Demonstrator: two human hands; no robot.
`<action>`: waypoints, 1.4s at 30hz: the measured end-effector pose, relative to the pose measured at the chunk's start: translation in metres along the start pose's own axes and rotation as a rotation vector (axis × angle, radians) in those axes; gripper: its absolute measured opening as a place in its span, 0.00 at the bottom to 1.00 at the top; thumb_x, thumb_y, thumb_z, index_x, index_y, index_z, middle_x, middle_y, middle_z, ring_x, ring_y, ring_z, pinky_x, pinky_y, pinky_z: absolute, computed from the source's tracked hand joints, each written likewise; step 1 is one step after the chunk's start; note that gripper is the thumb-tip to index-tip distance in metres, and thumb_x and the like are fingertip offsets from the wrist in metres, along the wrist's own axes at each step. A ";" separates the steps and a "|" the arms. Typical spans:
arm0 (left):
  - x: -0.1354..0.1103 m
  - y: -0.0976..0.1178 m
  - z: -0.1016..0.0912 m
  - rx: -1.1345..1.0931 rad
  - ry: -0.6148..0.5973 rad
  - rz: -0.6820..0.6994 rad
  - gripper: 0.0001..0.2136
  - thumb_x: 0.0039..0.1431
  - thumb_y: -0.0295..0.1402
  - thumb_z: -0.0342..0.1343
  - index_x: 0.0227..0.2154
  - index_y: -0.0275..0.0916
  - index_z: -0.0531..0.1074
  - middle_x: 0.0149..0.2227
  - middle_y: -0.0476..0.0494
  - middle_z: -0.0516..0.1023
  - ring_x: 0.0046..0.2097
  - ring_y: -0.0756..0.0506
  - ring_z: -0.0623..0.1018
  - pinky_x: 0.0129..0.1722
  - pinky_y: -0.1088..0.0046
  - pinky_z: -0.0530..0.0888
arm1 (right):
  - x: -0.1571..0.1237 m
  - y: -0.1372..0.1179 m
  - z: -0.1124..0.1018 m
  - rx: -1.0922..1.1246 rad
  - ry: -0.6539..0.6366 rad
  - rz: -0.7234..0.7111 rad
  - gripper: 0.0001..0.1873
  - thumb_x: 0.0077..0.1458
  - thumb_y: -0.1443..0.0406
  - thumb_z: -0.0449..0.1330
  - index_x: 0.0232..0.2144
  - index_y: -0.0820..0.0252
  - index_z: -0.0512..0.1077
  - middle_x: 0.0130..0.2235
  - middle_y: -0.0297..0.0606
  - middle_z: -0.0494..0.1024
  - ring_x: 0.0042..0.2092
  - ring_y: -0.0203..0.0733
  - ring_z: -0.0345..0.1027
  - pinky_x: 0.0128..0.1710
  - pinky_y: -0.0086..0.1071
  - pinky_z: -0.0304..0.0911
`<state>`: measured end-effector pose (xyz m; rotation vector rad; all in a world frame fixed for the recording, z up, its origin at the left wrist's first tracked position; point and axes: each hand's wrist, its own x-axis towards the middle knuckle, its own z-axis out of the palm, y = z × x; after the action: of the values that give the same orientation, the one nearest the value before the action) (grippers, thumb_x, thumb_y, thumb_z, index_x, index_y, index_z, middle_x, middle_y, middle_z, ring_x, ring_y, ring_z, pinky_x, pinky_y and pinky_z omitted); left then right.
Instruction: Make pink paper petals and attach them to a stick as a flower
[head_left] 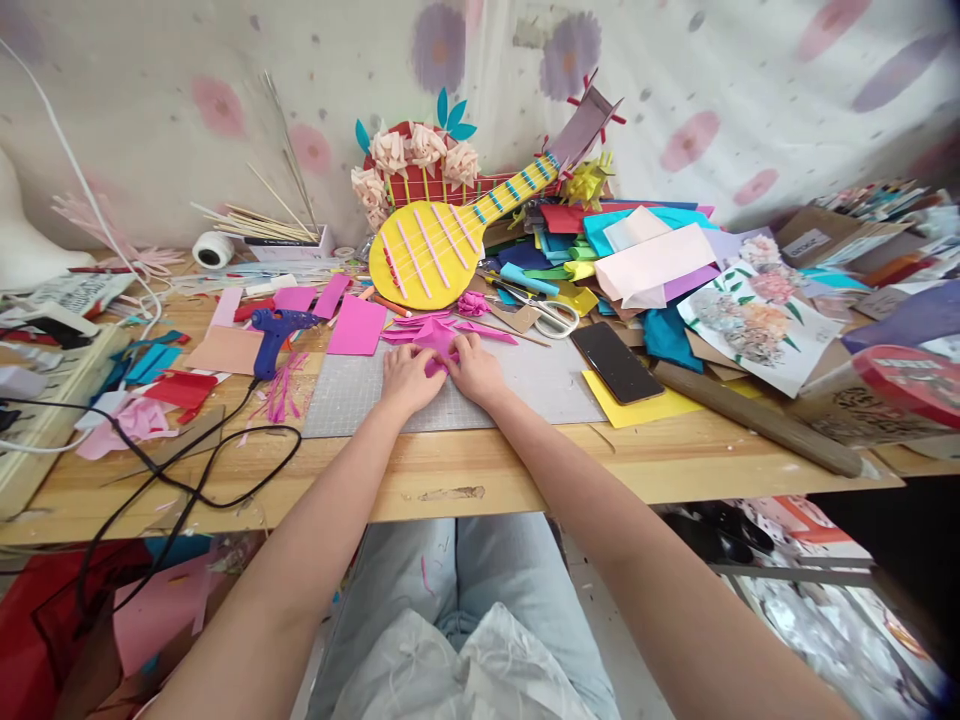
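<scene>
- Both hands meet on a pink paper piece (437,346). The left hand (407,380) and right hand (475,368) have their fingers curled down and pinching its folds. The piece lies on a grey cutting mat (529,385) near the middle of the bench (450,480).
- A red basket (420,185) at the back holds pale paper roses (409,152). A yellow paper guitar (431,255) leans in front and hides its lower part.
- A low white box (289,247) by the wall has thin wooden sticks (255,222) lying across it. Whether they sit inside it cannot be told.
- A round tin with a red lid (904,385) at the far right is closed, so its contents are hidden. The frame edge cuts it off.
- The fingertips are partly hidden behind the paper, so the exact shape of the fold is hard to make out.
- A heap of coloured sheets (645,250) covers the bench to the right, and a dark phone (616,362) lies just beside the mat.
- A blue glue gun (274,330) stands left of the mat. Its black cord (187,475) loops over the front edge of the bench.
- The bare mat around the hands and the wooden strip before it are the only open room.
</scene>
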<state>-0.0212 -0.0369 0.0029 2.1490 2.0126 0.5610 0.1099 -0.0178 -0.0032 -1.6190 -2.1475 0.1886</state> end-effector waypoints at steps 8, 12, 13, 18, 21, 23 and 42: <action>-0.001 0.001 0.002 0.022 0.048 0.003 0.14 0.51 0.43 0.53 0.40 0.48 0.72 0.46 0.43 0.67 0.53 0.41 0.64 0.57 0.61 0.55 | 0.000 0.001 0.001 0.020 -0.001 0.003 0.13 0.58 0.59 0.49 0.42 0.59 0.64 0.45 0.42 0.66 0.40 0.41 0.66 0.36 0.33 0.62; -0.001 0.000 0.002 0.009 0.036 -0.005 0.14 0.50 0.43 0.54 0.39 0.48 0.72 0.46 0.43 0.67 0.53 0.41 0.64 0.57 0.62 0.55 | -0.005 0.008 -0.001 0.097 -0.005 -0.034 0.14 0.56 0.60 0.52 0.44 0.59 0.63 0.47 0.43 0.65 0.43 0.41 0.65 0.40 0.33 0.62; -0.001 0.000 0.002 0.004 0.032 -0.006 0.14 0.49 0.43 0.54 0.39 0.48 0.72 0.46 0.43 0.67 0.53 0.41 0.64 0.57 0.62 0.55 | -0.006 0.009 -0.002 0.108 -0.012 -0.040 0.15 0.55 0.60 0.53 0.45 0.59 0.63 0.47 0.43 0.64 0.43 0.41 0.65 0.40 0.33 0.62; 0.001 0.000 0.002 -0.013 0.029 -0.012 0.14 0.48 0.43 0.55 0.39 0.48 0.72 0.46 0.43 0.66 0.53 0.41 0.64 0.57 0.62 0.55 | -0.008 0.010 -0.005 0.116 -0.001 0.031 0.17 0.53 0.64 0.54 0.47 0.61 0.61 0.49 0.45 0.63 0.45 0.42 0.64 0.41 0.34 0.62; 0.001 0.000 0.002 -0.011 0.040 -0.006 0.14 0.47 0.42 0.56 0.38 0.48 0.73 0.45 0.43 0.67 0.52 0.41 0.65 0.56 0.63 0.56 | -0.003 0.009 -0.005 0.091 0.024 0.123 0.15 0.54 0.67 0.51 0.46 0.62 0.62 0.49 0.47 0.63 0.43 0.44 0.65 0.39 0.35 0.62; 0.000 0.001 0.001 -0.007 0.046 -0.005 0.14 0.47 0.42 0.56 0.38 0.48 0.73 0.45 0.43 0.67 0.52 0.42 0.65 0.56 0.64 0.57 | 0.000 0.009 -0.004 0.071 0.029 0.166 0.15 0.55 0.68 0.49 0.45 0.62 0.61 0.48 0.48 0.64 0.42 0.44 0.65 0.38 0.35 0.62; -0.003 0.000 0.001 0.010 0.032 0.033 0.15 0.48 0.40 0.54 0.41 0.47 0.70 0.46 0.42 0.65 0.53 0.40 0.63 0.57 0.61 0.56 | -0.006 0.006 -0.005 -0.017 0.040 0.042 0.19 0.54 0.55 0.53 0.45 0.60 0.62 0.47 0.44 0.65 0.41 0.43 0.65 0.34 0.33 0.61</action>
<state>-0.0204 -0.0399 0.0013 2.1963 2.0044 0.5947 0.1182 -0.0222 -0.0026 -1.6646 -2.0916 0.1498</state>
